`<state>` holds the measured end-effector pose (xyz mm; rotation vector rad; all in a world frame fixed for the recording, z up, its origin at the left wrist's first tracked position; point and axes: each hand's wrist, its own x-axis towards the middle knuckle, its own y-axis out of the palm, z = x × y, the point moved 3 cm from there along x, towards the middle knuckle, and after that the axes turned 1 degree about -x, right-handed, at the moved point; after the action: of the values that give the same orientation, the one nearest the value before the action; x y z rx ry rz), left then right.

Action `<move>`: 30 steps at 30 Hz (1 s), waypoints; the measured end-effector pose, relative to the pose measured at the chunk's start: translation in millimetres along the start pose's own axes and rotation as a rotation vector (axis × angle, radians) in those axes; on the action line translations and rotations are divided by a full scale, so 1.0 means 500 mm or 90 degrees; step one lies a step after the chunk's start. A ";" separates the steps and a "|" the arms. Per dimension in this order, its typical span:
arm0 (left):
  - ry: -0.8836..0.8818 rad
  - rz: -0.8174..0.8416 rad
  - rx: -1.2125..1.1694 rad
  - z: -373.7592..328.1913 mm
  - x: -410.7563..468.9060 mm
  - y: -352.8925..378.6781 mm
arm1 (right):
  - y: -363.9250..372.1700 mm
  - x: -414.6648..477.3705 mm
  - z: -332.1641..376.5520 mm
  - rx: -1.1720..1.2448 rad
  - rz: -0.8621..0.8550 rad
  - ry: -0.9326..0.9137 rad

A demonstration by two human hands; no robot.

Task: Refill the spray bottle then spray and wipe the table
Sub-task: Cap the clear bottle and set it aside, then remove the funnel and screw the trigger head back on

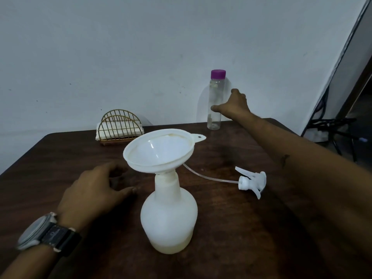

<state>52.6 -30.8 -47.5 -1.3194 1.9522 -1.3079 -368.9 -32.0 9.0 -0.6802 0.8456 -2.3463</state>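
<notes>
Left hand (94, 190): rests on the dark brown wooden bench (231, 218) just beside the spray bottle, fingers (109, 168) loosely spread and holding nothing. It is not steadying the bottle, so a knock would meet no resistance.
Gold wire napkin holder with white napkins (118, 125): at the far edge, near the wall. A spill running back could soak the wiping paper.
Wide white plastic funnel (159, 150): sits tilted in the bottle's neck. Top-heavy, it may tip out if brushed.
Translucent white plastic spray bottle (169, 216): upright near the front middle of the bench, uncapped, with a little pale liquid at the bottom. A sleeve or forearm crossing above it could topple it.
Clear plastic bottle with purple cap (215, 101): upright at the far edge, seemingly almost empty. Tall and light, it falls easily.
Right hand (235, 105): stretched out to that bottle, fingers (235, 91) open and not wrapped round it, thumb at its side. A clumsy contact could push it over.
White trigger spray head with clear tube (251, 181): lies on its side right of the spray bottle, under the outstretched arm, which could sweep it off.
</notes>
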 end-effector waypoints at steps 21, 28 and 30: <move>0.131 0.043 -0.410 -0.071 -0.111 -0.091 | -0.222 -0.469 0.227 0.235 0.330 -0.322; 0.149 0.108 -0.435 -0.115 -0.151 -0.074 | -0.205 -0.557 0.262 -0.036 0.350 -0.365; 0.149 0.090 -0.434 -0.123 -0.156 -0.069 | -0.203 -0.561 0.264 -0.047 0.320 -0.364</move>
<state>56.3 63.1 0.0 -1.3092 2.7501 -0.7728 -117.8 159.3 92.5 -0.9734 0.7318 -1.5650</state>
